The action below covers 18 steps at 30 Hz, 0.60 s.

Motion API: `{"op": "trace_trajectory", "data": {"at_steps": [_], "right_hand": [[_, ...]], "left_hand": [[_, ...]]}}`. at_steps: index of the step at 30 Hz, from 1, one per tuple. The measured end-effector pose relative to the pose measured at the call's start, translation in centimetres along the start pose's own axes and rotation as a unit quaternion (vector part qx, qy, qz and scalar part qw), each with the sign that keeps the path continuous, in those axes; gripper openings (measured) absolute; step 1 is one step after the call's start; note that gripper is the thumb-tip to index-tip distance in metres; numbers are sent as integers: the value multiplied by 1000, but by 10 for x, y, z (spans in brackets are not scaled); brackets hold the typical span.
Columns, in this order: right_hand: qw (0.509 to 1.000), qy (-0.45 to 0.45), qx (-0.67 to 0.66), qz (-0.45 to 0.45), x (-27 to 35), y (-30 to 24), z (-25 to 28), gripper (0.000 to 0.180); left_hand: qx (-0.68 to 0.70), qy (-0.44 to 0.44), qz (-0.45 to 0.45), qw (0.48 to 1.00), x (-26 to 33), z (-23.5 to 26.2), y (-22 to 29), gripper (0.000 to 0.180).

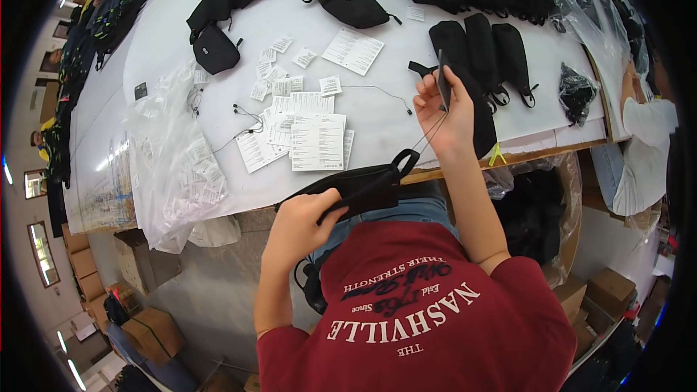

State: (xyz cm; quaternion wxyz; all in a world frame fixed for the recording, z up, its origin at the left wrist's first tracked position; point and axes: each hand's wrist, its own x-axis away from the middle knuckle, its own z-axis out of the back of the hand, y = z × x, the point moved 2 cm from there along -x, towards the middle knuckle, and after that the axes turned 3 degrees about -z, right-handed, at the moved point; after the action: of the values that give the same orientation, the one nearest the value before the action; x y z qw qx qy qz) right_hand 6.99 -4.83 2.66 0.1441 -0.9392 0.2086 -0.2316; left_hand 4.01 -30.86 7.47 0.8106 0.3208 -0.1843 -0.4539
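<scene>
We grip a black pouch (356, 187) in our left hand (301, 221) at the table (392, 109) edge, its long axis running up-right toward our right hand (444, 112), which pinches a dark tag (443, 80) strung to the pouch's loop. A clear bag (174, 167) at left holds paper tags.

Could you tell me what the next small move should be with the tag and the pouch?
Probably draw the tag in the right hand upward: its thin string already runs through the loop of the black pouch that the left hand grips.
</scene>
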Motion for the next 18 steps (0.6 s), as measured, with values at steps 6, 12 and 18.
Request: {"op": "trace_trajectory", "data": {"at_steps": [6,12,18], "right_hand": [[974,60,131,172,-7,-9,7,18],[972,42,171,153,3,-18,20,19],[739,-193,646,0,48,-11,-13,27]], "left_hand": [[-12,-18,-9,1000,-2,-4,6,16],[5,-42,-22,999,-9,-8,4,15],[-39,-22,-47,998,-22,-17,5,16]]}}
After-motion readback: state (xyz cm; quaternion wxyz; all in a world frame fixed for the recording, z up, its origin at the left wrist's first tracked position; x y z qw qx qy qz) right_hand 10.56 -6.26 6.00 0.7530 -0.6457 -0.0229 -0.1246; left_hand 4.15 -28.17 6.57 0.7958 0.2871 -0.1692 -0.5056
